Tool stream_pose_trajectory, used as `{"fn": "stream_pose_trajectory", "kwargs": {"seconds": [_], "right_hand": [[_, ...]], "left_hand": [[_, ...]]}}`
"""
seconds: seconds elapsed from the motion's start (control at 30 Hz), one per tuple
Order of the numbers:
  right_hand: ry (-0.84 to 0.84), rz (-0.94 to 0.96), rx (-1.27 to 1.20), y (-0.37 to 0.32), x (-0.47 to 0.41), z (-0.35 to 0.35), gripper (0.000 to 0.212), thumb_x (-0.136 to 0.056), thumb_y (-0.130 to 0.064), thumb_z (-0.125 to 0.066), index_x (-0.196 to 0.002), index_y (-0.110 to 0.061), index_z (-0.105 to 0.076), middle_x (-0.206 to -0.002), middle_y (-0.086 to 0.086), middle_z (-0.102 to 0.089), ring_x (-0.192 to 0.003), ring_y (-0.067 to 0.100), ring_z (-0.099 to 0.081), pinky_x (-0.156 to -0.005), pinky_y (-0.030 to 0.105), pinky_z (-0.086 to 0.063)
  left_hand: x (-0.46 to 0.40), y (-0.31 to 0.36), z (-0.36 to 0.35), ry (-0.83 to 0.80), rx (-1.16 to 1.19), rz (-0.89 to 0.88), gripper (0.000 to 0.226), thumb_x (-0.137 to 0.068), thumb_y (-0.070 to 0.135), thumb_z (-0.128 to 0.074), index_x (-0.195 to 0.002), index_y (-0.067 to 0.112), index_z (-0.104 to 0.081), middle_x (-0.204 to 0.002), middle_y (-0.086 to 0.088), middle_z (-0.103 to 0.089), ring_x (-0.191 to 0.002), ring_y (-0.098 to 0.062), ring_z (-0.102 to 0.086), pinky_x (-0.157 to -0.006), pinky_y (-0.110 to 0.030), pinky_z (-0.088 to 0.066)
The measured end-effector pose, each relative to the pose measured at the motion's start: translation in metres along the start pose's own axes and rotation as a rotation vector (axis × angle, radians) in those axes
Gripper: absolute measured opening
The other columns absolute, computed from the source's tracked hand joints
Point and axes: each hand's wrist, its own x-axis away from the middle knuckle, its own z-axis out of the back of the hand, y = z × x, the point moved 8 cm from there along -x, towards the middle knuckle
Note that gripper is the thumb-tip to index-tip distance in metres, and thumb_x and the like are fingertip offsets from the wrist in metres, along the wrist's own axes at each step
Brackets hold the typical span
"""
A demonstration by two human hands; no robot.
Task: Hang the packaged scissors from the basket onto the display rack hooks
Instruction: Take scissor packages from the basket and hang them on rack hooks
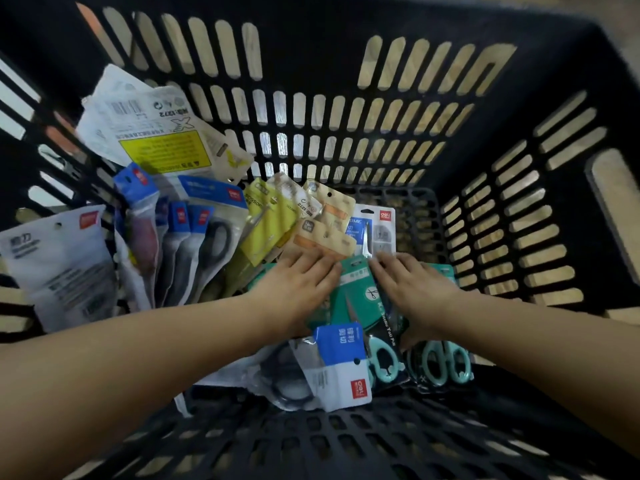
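Two hands are laid on a green card-backed scissors packet [360,292] lying among many others on the floor of the black slotted plastic basket [346,109]. The left hand [298,289] is spread flat with straight fingers on the packet's left edge; the right hand [412,289] is likewise pressed on its right side, though whether its thumb is hooked underneath cannot be told. Nothing is seen to be lifted. The packet is judged light and stiff along the card, with a slippery film face; it is best pinched at the top near the hang hole. Blue-headed scissors packets [194,237] are stacked upright to the left. No display rack is in view, and motion blur smears the print.
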Motion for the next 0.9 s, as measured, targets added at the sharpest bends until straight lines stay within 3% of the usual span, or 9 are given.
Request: {"fn": "stream_pose_trajectory", "kwargs": {"seconds": [0.2, 0.33, 0.5, 0.63, 0.73, 0.83, 0.9], "right_hand": [[0.107, -0.052, -0.102, 0.016, 0.001, 0.012, 0.129, -0.062, -0.059, -0.078, -0.149, -0.018, 0.008, -0.145, 0.008, -0.018, -0.129, 0.027, -0.027, -0.107, 0.039, -0.036], [0.088, -0.043, -0.133, 0.026, -0.004, 0.017, 0.113, -0.065, -0.056, -0.076, -0.148, -0.016, -0.009, -0.142, 0.007, -0.031, -0.127, 0.025, -0.032, -0.104, 0.037, -0.037], [0.006, -0.088, -0.257, 0.042, 0.0, 0.016, 0.097, -0.067, -0.049, -0.078, -0.143, -0.021, -0.025, -0.136, 0.005, -0.04, -0.123, 0.024, -0.041, -0.1, 0.036, -0.04], [0.013, -0.097, -0.205, 0.047, 0.002, 0.021, 0.078, -0.075, -0.039, -0.076, -0.136, -0.019, -0.033, -0.13, 0.006, -0.045, -0.117, 0.025, -0.046, -0.093, 0.035, -0.043], [0.039, -0.092, -0.357, 0.047, 0.0, 0.025, 0.055, -0.084, -0.03, -0.069, -0.131, -0.017, -0.043, -0.132, 0.005, -0.05, -0.119, 0.024, -0.048, -0.095, 0.035, -0.043], [0.05, -0.076, -0.542, 0.042, -0.001, 0.031, 0.036, -0.091, -0.022, -0.06, -0.124, -0.015, -0.048, -0.129, 0.006, -0.053, -0.115, 0.023, -0.051, -0.093, 0.034, -0.045], [0.091, -0.069, -0.585, 0.04, -0.001, 0.042, 0.026, -0.093, -0.023, -0.057, -0.116, -0.014, -0.049, -0.12, 0.006, -0.056, -0.108, 0.023, -0.053, -0.092, 0.036, -0.047]], "left_hand": [[-0.002, -0.002, 0.01, 0.125, 0.052, 0.05, 0.089, -0.087, 0.052, -0.054, -0.15, 0.012, -0.006, -0.151, -0.008, -0.018, -0.138, -0.027, -0.017, -0.113, -0.042, -0.014], [-0.008, -0.015, 0.023, 0.173, 0.273, 0.155, 0.082, -0.081, 0.057, -0.061, -0.145, 0.021, -0.024, -0.141, -0.001, -0.034, -0.13, -0.022, -0.026, -0.106, -0.036, -0.025], [-0.009, -0.029, 0.025, 0.191, 0.56, 0.261, 0.059, -0.083, 0.048, -0.064, -0.133, 0.025, -0.045, -0.135, 0.002, -0.046, -0.127, -0.02, -0.032, -0.104, -0.04, -0.032], [-0.009, -0.033, 0.023, 0.179, 0.827, 0.311, 0.031, -0.084, 0.043, -0.065, -0.111, 0.03, -0.057, -0.118, 0.0, -0.051, -0.113, -0.022, -0.044, -0.099, -0.04, -0.039], [-0.01, -0.03, 0.034, 0.199, 1.071, 0.242, 0.009, -0.088, 0.028, -0.063, -0.088, 0.029, -0.054, -0.105, -0.001, -0.06, -0.099, -0.02, -0.056, -0.089, -0.041, -0.051], [-0.008, -0.034, 0.051, 0.259, 1.225, 0.225, 0.009, -0.094, 0.019, -0.053, -0.101, 0.022, -0.058, -0.097, 0.006, -0.057, -0.089, -0.01, -0.055, -0.076, -0.022, -0.05], [-0.009, -0.042, 0.062, 0.3, 1.251, 0.233, 0.027, -0.095, 0.016, -0.052, -0.121, 0.016, -0.058, -0.111, 0.007, -0.059, -0.103, -0.011, -0.055, -0.085, -0.019, -0.045]]}}
